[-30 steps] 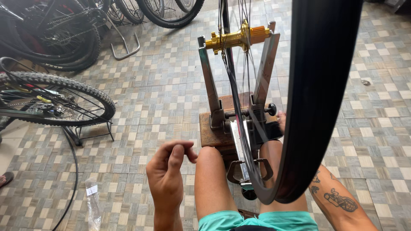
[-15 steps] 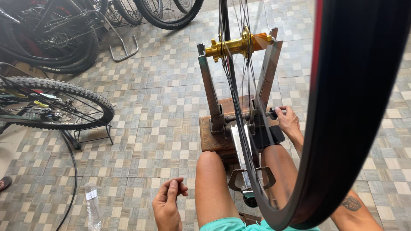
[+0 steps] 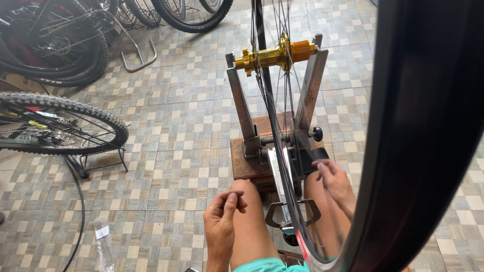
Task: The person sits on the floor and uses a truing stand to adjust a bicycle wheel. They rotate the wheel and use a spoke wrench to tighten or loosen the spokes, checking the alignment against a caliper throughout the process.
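Wheel in truing stand on wooden block, bicycles left, perhaps bag on floor.

The near arc of the black rim loomed large and blurred, hiding the floor behind it and running off the top, right and bottom edges. The right hand showed only through the spokes, its forearm lost behind the rim. Whatever the left hand pinched between its fingertips was too small to tell. The parked bicycles were cut off by the left and top edges.
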